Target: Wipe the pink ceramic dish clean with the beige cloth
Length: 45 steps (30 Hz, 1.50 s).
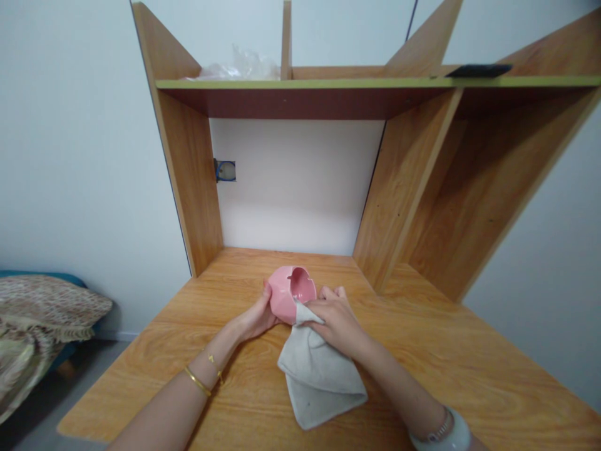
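Observation:
A glossy pink bowl-like ceramic piece (283, 299) with a notched rim is held above the desk, its opening tilted to the right and toward me. My left hand (260, 315) grips it from the left side and below, with most fingers hidden behind it. In my right hand (334, 318) is a pale grey cloth (317, 382), pinched at one corner beside the rim. That corner touches the edge of the opening, while the rest of the cloth hangs down over the desk. Whether any of it reaches inside the pink piece, I cannot tell.
The wooden desk (436, 357) carries a shelf unit (286, 94) at its back. Clear plastic bags (241, 66) and a dark flat object (479, 70) lie on its upper shelf. A wall socket opening (226, 171) shows at the left. A patterned cloth (47, 307) covers something blue on the far left.

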Available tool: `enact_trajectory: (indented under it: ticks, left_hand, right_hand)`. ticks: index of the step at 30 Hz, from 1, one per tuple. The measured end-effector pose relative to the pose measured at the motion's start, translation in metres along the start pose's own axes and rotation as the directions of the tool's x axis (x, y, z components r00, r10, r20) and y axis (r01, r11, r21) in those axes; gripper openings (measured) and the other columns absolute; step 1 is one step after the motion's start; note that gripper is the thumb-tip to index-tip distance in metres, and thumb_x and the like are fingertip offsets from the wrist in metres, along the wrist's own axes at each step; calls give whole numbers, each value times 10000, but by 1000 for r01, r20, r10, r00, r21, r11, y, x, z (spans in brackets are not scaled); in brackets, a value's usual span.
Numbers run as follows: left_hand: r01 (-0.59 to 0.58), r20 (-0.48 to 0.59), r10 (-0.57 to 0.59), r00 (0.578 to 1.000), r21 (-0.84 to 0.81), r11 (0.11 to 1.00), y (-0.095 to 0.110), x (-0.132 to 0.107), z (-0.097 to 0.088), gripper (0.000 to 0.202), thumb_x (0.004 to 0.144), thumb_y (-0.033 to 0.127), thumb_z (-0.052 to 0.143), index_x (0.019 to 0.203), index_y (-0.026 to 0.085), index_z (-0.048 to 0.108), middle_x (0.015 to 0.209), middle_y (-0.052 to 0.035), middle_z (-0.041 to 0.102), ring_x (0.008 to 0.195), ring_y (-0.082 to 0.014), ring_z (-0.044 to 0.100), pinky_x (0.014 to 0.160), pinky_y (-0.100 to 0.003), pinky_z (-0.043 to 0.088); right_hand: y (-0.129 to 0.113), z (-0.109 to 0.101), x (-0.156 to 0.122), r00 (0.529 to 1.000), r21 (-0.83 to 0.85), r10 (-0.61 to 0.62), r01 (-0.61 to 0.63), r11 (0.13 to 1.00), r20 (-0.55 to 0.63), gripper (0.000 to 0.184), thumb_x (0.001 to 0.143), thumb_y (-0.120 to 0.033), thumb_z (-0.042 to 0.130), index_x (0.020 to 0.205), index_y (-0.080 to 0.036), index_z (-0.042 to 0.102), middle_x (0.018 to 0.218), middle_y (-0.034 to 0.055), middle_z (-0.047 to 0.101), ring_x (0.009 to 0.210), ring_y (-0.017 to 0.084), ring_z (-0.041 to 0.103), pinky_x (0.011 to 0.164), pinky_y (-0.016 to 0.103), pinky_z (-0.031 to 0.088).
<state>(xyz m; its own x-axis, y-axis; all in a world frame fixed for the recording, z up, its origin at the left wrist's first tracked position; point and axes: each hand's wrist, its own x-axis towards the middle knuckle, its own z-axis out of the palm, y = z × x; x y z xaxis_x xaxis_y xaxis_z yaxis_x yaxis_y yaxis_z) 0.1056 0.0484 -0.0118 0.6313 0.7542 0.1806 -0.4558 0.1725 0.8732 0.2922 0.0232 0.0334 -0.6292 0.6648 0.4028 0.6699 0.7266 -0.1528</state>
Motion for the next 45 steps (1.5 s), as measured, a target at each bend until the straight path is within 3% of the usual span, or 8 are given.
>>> enact_trajectory:
  ticks: [3, 8, 13, 23, 29, 34, 40, 45]
  left_hand:
    - [31, 50, -36, 998, 89, 996, -3, 0, 1, 807, 625, 675, 488, 1263, 187, 409, 1247, -148, 481, 1165, -277, 414, 964, -403, 291]
    - [-173, -83, 197, 977, 233, 957, -4, 2, 8, 976, 571, 486, 691, 1363, 269, 163, 1353, -114, 349, 1246, -257, 294, 1005, -371, 244]
    - [-222, -189, 271, 944, 245, 944, 0, 2, 11, 930, 591, 460, 695, 1355, 245, 211, 1335, -113, 377, 1225, -268, 326, 988, -341, 277]
    - [-115, -258, 134, 957, 88, 989, -10, 7, -1, 720, 618, 545, 635, 1215, 185, 452, 1073, -109, 599, 928, -250, 567, 722, -301, 445]
    - [-10, -336, -4, 942, -38, 999, -6, 8, 3, 586, 726, 628, 419, 1071, 171, 544, 933, -92, 652, 812, -227, 607, 661, -332, 473]
    - [21, -390, -59, 919, -101, 995, -1, 7, 2, 613, 734, 660, 338, 1125, 219, 505, 822, -47, 670, 634, -203, 618, 561, -330, 473]
    - [26, -183, -58, 981, -171, 985, 8, 4, 8, 712, 727, 705, 283, 1199, 202, 461, 1032, -102, 626, 916, -245, 592, 791, -390, 431]
    - [-8, -12, 6, 1000, -125, 992, 4, 3, 11, 758, 694, 703, 346, 1247, 189, 413, 1168, -139, 548, 1090, -258, 493, 904, -396, 363]
  right_hand:
    - [5, 5, 0, 991, 130, 114, -104, 986, -70, 109, 771, -288, 586, 698, -237, 650, 690, -1, 591, 778, 184, 435, 696, 316, 218]
    - [8, 13, 2, 935, 359, 331, -266, 894, -129, 158, 684, -331, 661, 609, -193, 644, 700, 2, 485, 752, 178, 417, 700, 300, 270]
    - [0, 15, 3, 942, 485, 327, -248, 838, -83, 179, 666, -366, 665, 652, -188, 659, 675, -8, 455, 727, 173, 420, 696, 296, 295]
    - [-8, 6, 4, 991, 145, 131, -126, 981, -26, 171, 696, -387, 649, 697, -216, 637, 734, 13, 547, 775, 193, 426, 694, 301, 249]
    - [-6, 2, 6, 1000, -14, 20, -20, 1000, 21, 140, 784, -360, 565, 724, -246, 620, 733, -4, 651, 775, 193, 426, 665, 315, 197]
    - [-7, -2, 5, 998, -126, -43, 47, 991, 39, 137, 812, -332, 529, 770, -236, 618, 819, 7, 680, 779, 200, 420, 651, 331, 184]
    - [-5, -1, 1, 1000, -54, -28, 29, 998, 10, 105, 803, -270, 538, 737, -241, 614, 762, -8, 664, 772, 190, 421, 666, 324, 193]
    - [-1, 7, 1, 987, 132, 129, -116, 984, -93, 130, 770, -321, 582, 685, -236, 631, 669, -8, 584, 761, 181, 431, 690, 306, 217]
